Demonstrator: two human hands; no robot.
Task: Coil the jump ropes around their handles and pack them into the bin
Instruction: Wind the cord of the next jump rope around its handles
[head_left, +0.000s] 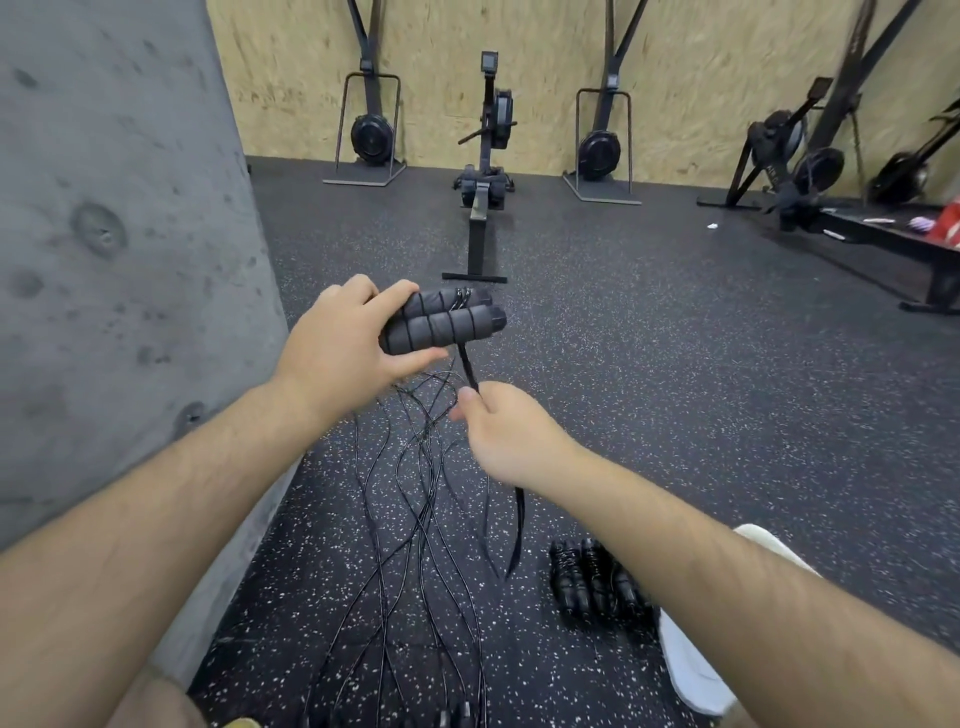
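Two black foam handles (441, 322) side by side, rope (415, 519) dangling.

Both bare arms are reaching forward, each hand gripping.

The left hand (340, 332) is stretching out ahead and sitting the higher of the two, its fingers curling over the top of the paired handles (447, 322) while the thumb is pressing up from beneath. The right hand (506, 431) is hanging lower and nearer the body, its fingers curling into a fist and its thumb pinching the rope (470, 371) against them. The left forearm (156, 493) and right forearm (727, 571) are angling in from the lower corners, bringing the hands near each other but not touching.
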